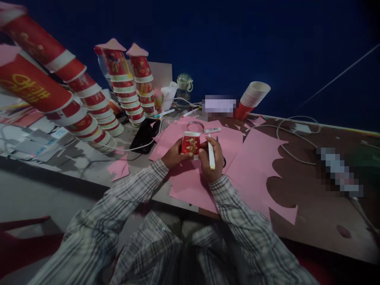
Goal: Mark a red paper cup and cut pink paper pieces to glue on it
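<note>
plaid sleeves (127,194) cover our arms. we grasp the red cup (190,145) with our left hand (172,156), above the pink paper (192,188); our right hand (216,172) holds the white marker (211,155), with fingers at the cup's other side. to the left, the phone (145,135) lies near the cup towers (116,65).

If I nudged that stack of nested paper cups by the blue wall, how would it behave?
The stack of nested paper cups would probably tip easily, being tall and narrow. It looks light for its size, since the cups seem thin-walled. Merely nested, they might slide apart.
</note>
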Available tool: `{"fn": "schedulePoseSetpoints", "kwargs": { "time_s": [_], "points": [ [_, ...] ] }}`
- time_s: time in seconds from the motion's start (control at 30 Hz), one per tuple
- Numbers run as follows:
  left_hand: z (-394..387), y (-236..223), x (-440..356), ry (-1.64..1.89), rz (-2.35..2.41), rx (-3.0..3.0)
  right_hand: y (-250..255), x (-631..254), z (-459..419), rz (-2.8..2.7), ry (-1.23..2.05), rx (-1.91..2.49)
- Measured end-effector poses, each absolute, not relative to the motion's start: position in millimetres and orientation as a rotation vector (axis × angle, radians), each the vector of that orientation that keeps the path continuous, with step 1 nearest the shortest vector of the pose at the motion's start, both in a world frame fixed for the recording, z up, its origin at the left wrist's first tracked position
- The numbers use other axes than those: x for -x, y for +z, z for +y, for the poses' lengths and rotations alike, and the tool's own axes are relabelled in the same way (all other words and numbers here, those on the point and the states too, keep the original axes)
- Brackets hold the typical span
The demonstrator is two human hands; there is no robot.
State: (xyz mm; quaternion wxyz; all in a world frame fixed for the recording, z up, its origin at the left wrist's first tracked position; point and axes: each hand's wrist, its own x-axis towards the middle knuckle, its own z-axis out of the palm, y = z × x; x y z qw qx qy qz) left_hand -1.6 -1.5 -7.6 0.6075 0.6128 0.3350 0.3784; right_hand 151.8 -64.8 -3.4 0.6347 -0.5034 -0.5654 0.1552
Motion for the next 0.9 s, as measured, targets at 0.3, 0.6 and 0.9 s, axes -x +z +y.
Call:
{"fn": "schedulePoseSetpoints", "kwargs": {
  "time_s": [0.3, 0.6, 0.9],
  "points": [
    [-3.8, -2.7, 1.8, 0.886, 0.77, -1.356, -3.1, -150.7, -65.8, -1.3, 0.328, 1.144],
    [-5.5, -1.8, 0.9, 0.893, 0.766, -1.384, -5.9, -151.5, -64.4, -1.298, 0.329, 1.15],
    [-4.2, -3.0, 1.5, 0.887, 0.784, -1.47, -6.7, -151.9, -63.5, -1.27, 0.367, 1.162]
  ]
}}
